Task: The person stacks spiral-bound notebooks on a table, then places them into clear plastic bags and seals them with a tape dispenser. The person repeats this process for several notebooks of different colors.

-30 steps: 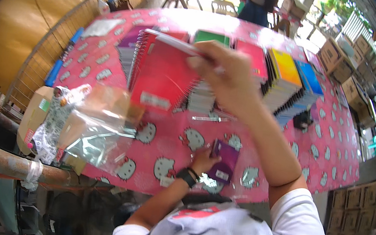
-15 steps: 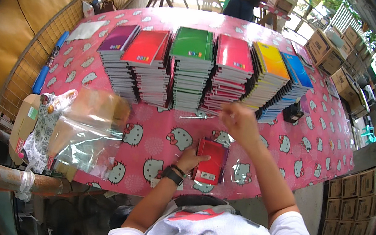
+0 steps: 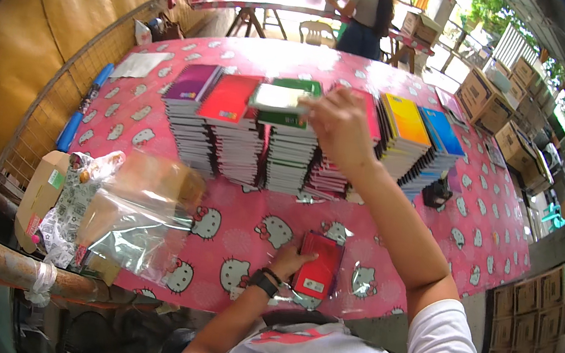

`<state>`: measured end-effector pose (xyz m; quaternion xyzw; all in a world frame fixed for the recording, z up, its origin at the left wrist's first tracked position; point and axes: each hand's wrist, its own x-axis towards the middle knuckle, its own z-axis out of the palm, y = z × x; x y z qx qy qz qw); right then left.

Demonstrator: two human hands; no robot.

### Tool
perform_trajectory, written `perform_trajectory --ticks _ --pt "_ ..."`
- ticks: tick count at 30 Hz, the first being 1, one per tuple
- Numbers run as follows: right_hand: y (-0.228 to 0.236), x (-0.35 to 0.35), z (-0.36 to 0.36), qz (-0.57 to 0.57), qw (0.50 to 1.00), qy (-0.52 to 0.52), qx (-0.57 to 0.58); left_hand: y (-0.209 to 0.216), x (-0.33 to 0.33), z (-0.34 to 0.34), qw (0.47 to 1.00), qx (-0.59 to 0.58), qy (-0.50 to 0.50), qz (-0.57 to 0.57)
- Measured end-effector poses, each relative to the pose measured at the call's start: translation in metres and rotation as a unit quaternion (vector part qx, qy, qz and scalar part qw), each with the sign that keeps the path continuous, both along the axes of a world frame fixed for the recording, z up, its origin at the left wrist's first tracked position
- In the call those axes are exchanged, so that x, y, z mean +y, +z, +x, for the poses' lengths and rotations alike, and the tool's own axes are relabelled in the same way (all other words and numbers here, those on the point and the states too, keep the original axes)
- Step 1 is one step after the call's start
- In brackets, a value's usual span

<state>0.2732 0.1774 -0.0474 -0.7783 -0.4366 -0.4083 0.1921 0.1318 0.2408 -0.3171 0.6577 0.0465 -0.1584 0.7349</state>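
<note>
My left hand (image 3: 290, 262) grips the left side of a red spiral notebook (image 3: 320, 263), its thumb on the cover. A purple edge peeks out from under that notebook, which lies on the table near me. Over the green stack, my right hand (image 3: 339, 125) pinches the right edge of a green notebook (image 3: 277, 98), raised and tilted, its cover washed pale by glare. Tall notebook stacks stand in a row: purple (image 3: 193, 82), red (image 3: 227, 99), green (image 3: 293, 142), pink (image 3: 372, 117) partly behind my right hand, yellow (image 3: 404, 118) and blue (image 3: 440, 132).
Clear plastic sleeves (image 3: 137, 232) and a cardboard piece (image 3: 41, 200) lie at the left of the pink patterned table (image 3: 477, 233). A small black object (image 3: 437, 194) sits beside the blue stack. Cartons (image 3: 485, 97) stand at right; a person (image 3: 366, 18) stands by the far table.
My right hand has moved from in front of the pink stack up and left to the green stack, and now holds its top notebook. My left hand stays on the red notebook. The view has tilted up.
</note>
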Motion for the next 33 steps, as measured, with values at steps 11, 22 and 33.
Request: perform_trajectory --ticks 11,22,33 --pt "-0.199 -0.148 -0.090 0.084 0.640 -0.093 0.758 0.033 0.012 0.002 0.943 0.141 -0.057 -0.296" --pt "-0.027 -0.081 -0.015 0.027 0.978 -0.179 0.099 0.010 0.015 0.002 0.989 0.079 -0.087 -0.092" --pt "-0.047 -0.073 0.010 -0.045 0.969 -0.228 0.084 0.004 0.014 -0.001 0.990 0.077 -0.023 -0.114"
